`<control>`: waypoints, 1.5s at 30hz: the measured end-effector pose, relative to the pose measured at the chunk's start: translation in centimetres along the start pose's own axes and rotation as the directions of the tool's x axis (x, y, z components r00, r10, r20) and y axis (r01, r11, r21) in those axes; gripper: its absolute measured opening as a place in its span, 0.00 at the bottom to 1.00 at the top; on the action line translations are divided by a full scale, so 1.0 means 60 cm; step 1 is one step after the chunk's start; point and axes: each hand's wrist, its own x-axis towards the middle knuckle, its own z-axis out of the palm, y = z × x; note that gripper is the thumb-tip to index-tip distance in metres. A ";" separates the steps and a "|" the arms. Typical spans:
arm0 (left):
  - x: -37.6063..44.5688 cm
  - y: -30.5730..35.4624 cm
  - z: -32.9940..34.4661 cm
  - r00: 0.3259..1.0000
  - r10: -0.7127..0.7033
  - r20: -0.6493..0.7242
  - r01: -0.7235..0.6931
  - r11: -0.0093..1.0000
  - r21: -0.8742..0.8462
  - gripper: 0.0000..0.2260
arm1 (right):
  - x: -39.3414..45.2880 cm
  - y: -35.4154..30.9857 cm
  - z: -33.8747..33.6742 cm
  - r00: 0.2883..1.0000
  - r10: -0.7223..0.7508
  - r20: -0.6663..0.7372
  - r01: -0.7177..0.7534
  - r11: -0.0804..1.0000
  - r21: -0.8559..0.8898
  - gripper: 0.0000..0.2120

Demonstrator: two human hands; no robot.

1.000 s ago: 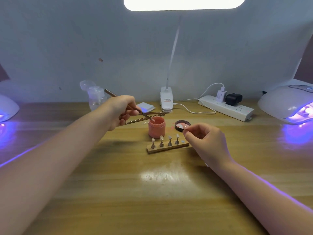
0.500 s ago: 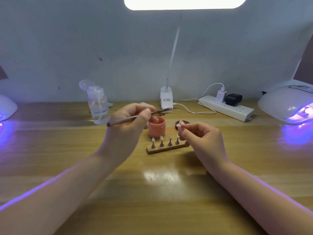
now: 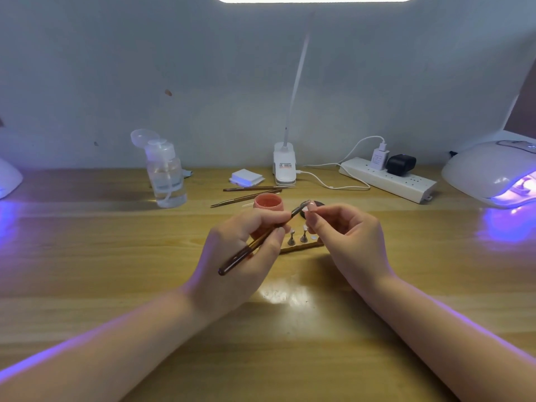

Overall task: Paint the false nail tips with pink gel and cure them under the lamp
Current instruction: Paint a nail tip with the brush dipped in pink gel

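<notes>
left hand (image 3: 240,250) gripping brush (image 3: 261,239), right hand (image 3: 345,236) pinching nail tip (image 3: 311,206)

I see left hand (image 3: 240,250) bare, no rings | right hand (image 3: 351,242) bare | both forearms unsleeved | short, unpainted fingernails | violet glow along arms

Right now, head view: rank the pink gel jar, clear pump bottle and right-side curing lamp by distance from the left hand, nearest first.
1. Pink gel jar: just beyond the left hand, which holds the brush.
2. Clear pump bottle: back left on the table.
3. Curing lamp: far right edge, glowing purple, past the right hand.
</notes>
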 end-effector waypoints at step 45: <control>-0.019 0.006 0.005 0.991 -0.121 -0.054 0.110 0.980 -0.164 0.09 | -0.002 0.014 0.004 0.988 -0.152 0.027 0.152 0.988 -0.035 0.01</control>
